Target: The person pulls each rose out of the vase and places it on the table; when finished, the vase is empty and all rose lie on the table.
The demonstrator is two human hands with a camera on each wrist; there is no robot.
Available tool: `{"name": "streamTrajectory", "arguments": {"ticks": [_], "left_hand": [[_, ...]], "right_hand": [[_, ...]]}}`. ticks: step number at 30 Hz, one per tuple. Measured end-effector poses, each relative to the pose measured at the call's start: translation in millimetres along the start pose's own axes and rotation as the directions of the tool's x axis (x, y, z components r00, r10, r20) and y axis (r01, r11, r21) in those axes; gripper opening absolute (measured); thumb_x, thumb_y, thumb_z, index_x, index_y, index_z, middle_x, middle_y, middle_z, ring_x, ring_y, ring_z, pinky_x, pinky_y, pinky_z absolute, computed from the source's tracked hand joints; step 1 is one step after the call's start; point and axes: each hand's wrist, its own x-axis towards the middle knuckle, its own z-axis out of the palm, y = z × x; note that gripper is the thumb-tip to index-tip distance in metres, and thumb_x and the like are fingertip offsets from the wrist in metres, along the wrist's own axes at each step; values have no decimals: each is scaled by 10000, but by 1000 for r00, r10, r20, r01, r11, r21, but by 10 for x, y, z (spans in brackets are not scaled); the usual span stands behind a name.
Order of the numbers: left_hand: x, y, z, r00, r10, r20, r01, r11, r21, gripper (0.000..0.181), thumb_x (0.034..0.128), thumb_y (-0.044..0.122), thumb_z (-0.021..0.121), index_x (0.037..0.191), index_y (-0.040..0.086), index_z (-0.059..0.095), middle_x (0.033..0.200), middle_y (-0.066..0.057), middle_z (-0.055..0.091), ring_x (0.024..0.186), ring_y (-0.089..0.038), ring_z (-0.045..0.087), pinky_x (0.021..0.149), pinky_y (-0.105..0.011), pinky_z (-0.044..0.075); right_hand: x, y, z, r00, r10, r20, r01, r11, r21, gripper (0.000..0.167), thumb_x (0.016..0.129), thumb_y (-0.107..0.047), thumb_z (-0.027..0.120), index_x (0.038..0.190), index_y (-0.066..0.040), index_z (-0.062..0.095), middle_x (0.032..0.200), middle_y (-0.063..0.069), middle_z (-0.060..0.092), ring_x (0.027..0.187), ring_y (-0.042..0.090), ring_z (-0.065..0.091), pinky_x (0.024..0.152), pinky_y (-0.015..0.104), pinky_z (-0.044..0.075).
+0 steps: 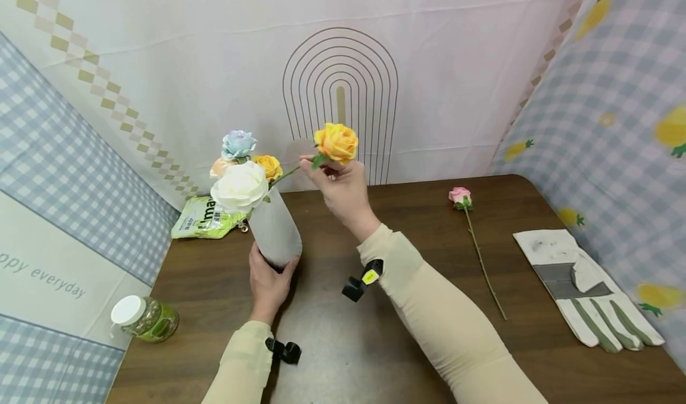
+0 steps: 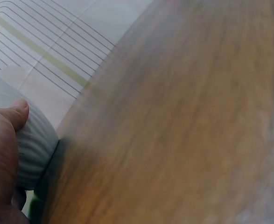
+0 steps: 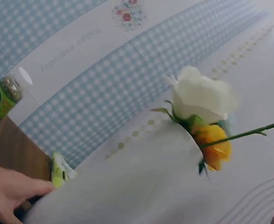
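A white vase [image 1: 276, 228] holds a white flower [image 1: 241, 186], a blue one [image 1: 238, 144], a peach one and a yellow-orange one [image 1: 268, 166]. Around the vase's lower part my left hand [image 1: 270, 285] is curled; in the left wrist view its thumb lies against the ribbed vase [image 2: 36, 149]. My right hand [image 1: 345, 195] pinches a second yellow flower [image 1: 336, 143] just below its bloom. That flower's green stem [image 3: 249, 134] slants down to the vase mouth in the right wrist view; its lower end is hidden.
A pink rose [image 1: 461, 196] with a long stem lies on the brown table [image 1: 332, 332] at the right, beside white and grey gloves [image 1: 584, 285]. At the left are a green packet [image 1: 206, 218] and a jar with a white lid [image 1: 145, 319]. Patterned cloths hang behind and at both sides.
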Motion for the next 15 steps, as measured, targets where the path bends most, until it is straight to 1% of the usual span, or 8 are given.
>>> {"name": "streamTrajectory", "arguments": {"ticks": [2, 4, 6, 8, 11, 15], "left_hand": [[4, -5, 1, 1000, -9, 3, 9, 1000, 4, 939, 734, 305, 833, 1455, 53, 287, 1362, -192, 418, 1255, -348, 424, 1030, -488, 329], [8, -9, 2, 1000, -16, 7, 16, 1000, 4, 939, 737, 308, 829, 1457, 52, 283, 1368, -189, 413, 1262, -346, 418, 1033, -486, 325], [10, -13, 1, 1000, -18, 7, 18, 1000, 6, 940, 736, 309, 829, 1456, 48, 283, 1368, -191, 414, 1264, -348, 415, 1035, -486, 324], [11, -19, 1, 1000, -18, 6, 18, 1000, 8, 941, 734, 308, 830, 1456, 47, 285, 1368, -192, 415, 1263, -349, 416, 1033, -484, 325], [7, -25, 1, 1000, -13, 1, 13, 1000, 6, 945, 729, 303, 835, 1455, 46, 288, 1366, -196, 415, 1260, -351, 417, 1032, -482, 326], [0, -30, 11, 1000, 2, -6, -2, 1000, 2, 941, 725, 297, 837, 1449, 37, 295, 1356, -207, 421, 1250, -361, 422, 1029, -488, 327]], "right_hand": [[1, 90, -102, 1000, 4, -26, -2, 998, 57, 116, 842, 84, 670, 952, 79, 706, 930, 151, 718, 803, 126, 644, 677, 280, 499], [-2, 112, -213, 998, 28, -62, -19, 991, 134, 114, 842, 83, 670, 939, 53, 721, 933, 128, 721, 846, 165, 658, 728, 297, 513], [-11, 122, -336, 994, 62, -94, -43, 981, 189, 131, 847, 69, 672, 926, -7, 743, 933, 90, 725, 893, 189, 662, 787, 312, 518], [-40, 123, -476, 987, 102, -124, -74, 974, 214, 150, 853, 46, 677, 912, -67, 755, 929, 57, 728, 897, 194, 664, 812, 317, 520], [-105, 123, -713, 975, 151, -165, -115, 971, 209, 158, 851, 28, 688, 900, -105, 756, 921, 36, 727, 865, 178, 668, 796, 301, 528], [-241, 129, -1065, 953, 180, -245, -121, 964, 238, 110, 847, 31, 691, 897, -44, 755, 902, 73, 725, 787, 168, 659, 729, 275, 526]]}}
